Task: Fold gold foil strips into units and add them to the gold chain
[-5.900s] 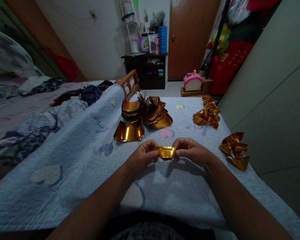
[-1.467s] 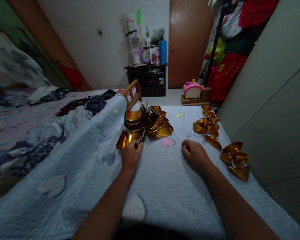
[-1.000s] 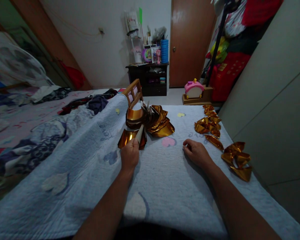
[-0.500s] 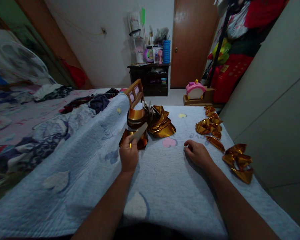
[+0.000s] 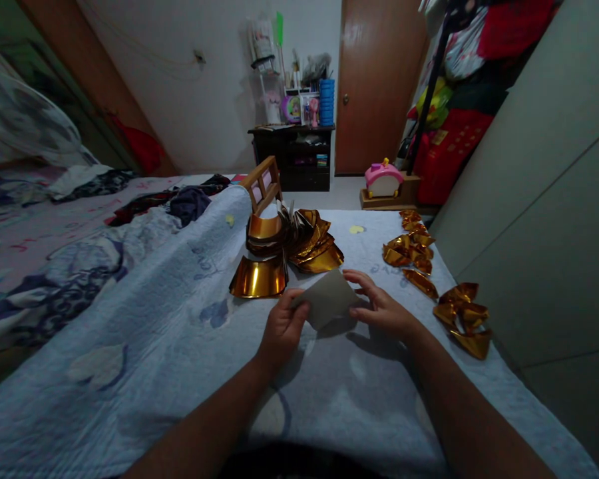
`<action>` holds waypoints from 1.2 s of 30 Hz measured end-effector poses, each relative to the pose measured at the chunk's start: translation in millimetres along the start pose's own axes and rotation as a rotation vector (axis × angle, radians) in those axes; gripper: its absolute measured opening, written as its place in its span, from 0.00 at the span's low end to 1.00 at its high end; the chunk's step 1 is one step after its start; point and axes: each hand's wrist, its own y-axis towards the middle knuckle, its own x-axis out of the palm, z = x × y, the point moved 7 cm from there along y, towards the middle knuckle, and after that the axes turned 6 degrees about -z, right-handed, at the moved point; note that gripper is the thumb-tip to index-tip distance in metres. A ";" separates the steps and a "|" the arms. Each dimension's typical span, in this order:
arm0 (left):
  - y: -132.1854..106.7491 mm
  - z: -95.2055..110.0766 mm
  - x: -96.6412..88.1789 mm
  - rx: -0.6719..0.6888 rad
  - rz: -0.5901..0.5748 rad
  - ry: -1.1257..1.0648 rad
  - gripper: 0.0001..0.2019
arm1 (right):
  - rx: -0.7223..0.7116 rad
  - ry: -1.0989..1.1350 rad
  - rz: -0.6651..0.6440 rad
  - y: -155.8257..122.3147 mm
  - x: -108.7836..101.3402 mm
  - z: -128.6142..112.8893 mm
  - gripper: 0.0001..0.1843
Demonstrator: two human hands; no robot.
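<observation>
Between my hands, above the quilt, is a sheet of paper (image 5: pixel 329 301) with its plain greyish side up. My left hand (image 5: pixel 284 326) pinches its left corner between thumb and fingers. At the right edge, my right hand (image 5: pixel 379 306) has its thumb and fingertips on the paper. Just beyond lie gold foil sheets (image 5: pixel 259 276), curved and shiny, with a fanned stack of more gold sheets (image 5: pixel 317 243) beside them. Folded gold foil pieces (image 5: pixel 409 251) lie along the right side, and more folded foil pieces (image 5: pixel 463 319) sit nearer to me.
A light blue quilt (image 5: pixel 180 372) covers the surface. Rumpled clothes (image 5: pixel 90 259) lie on the bed at left. A small wooden frame (image 5: pixel 263 183) stands behind the foil. A pale cabinet (image 5: pixel 539 199) borders the right edge. A pink toy (image 5: pixel 383 179) sits beyond.
My left hand has brought the paper away from the foil pile, right and nearer to me. My right hand has moved slightly left onto the paper's right edge. The view has shifted slightly.
</observation>
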 end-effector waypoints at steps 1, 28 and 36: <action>1.3 -3.5 3.2 -0.053 -0.013 -0.084 0.11 | -0.007 0.056 -0.036 -0.1 3.4 -1.0 0.32; 29.1 -30.0 0.5 -0.160 -0.051 0.212 0.14 | 0.236 0.303 -0.140 -5.9 24.1 12.7 0.20; 28.6 -22.8 5.1 -0.125 -0.078 0.363 0.10 | -0.063 -0.208 -0.137 -6.6 12.9 -16.0 0.20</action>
